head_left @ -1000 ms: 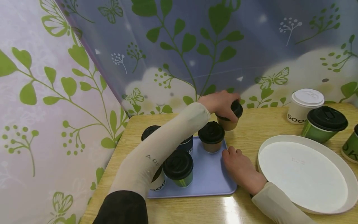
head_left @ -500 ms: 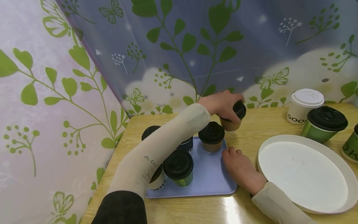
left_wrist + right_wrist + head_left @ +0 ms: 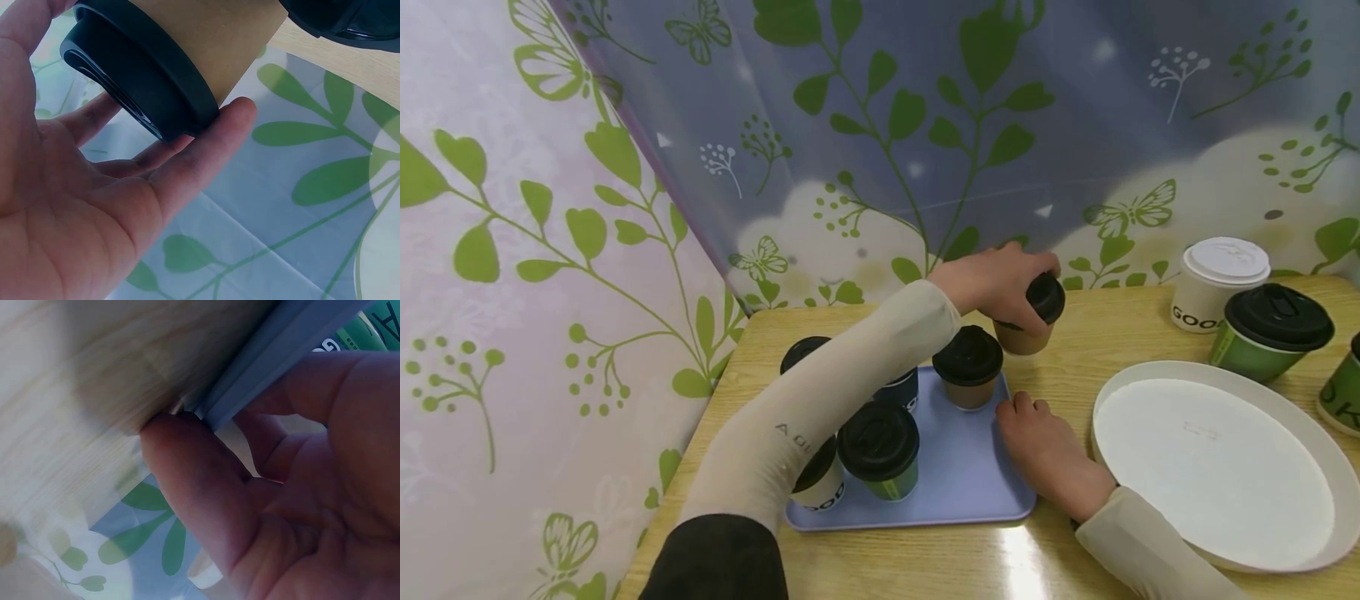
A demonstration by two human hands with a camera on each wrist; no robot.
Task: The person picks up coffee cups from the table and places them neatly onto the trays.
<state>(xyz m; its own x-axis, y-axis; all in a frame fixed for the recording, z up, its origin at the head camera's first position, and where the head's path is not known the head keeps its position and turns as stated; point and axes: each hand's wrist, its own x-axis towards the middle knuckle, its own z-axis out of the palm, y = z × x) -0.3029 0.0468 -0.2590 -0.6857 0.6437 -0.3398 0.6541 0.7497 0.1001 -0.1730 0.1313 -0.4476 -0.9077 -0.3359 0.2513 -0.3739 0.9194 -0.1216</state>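
Left hand clamped round the black lid of a brown paper cup, which is on the far side of a lilac rectangular tray, past its far right corner; whether the cup's base touches the pale wood-grain table is hard to tell from here. Right hand pinches the tray's right edge, thumb on one side and fingers on the other.

On the tray: a second brown paper cup with a black lid, near the held one; a green paper cup with a black lid; a white paper cup reading "OOD"; a navy cup, lettering mostly hidden. Another black lid shows behind the cream sleeve, whose print begins "AO", rest lost in folds.

To the right, a round white tray with a faint reddish mark, illegible. Just beyond it, a white paper cup with a white lid, "GOO" readable, and a black-lidded green cup. At the frame edge, one more green cup, dark letters "OK"
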